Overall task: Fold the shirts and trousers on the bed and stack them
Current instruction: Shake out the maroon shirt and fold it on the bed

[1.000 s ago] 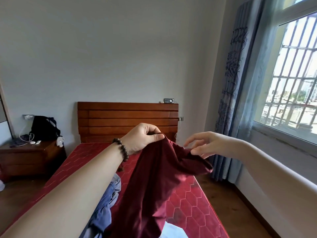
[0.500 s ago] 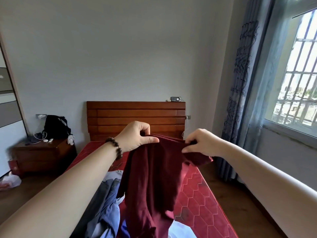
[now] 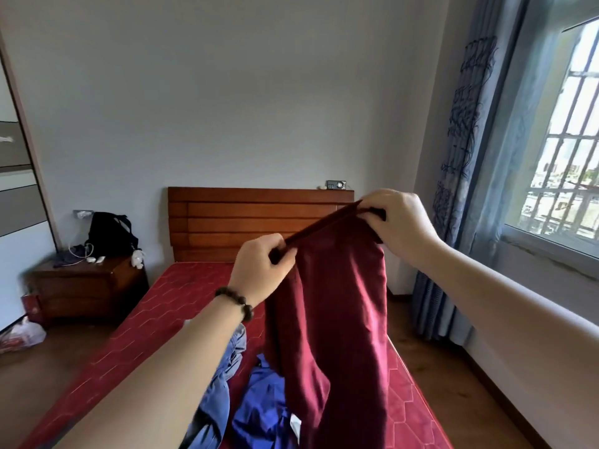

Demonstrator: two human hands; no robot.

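A dark red garment (image 3: 337,312) hangs in the air above the bed (image 3: 155,306), stretched by its top edge between both hands. My left hand (image 3: 262,270), with a bead bracelet on the wrist, pinches the lower left end of that edge. My right hand (image 3: 398,225) grips the higher right end. The cloth drops down over a heap of clothes on the red mattress: a bright blue garment (image 3: 262,406) and a grey-blue one (image 3: 220,387), partly hidden by my left forearm.
A wooden headboard (image 3: 246,218) stands against the far wall. At the left is a wooden nightstand (image 3: 81,286) with a black bag (image 3: 110,231) and cables. Blue curtains (image 3: 466,189) and a barred window (image 3: 564,163) line the right side. Wooden floor runs along both sides.
My right hand took hold of the garment's edge, then rose and moved right, pulling the edge taut. My left hand shifted down a little. The garment now hangs flatter.
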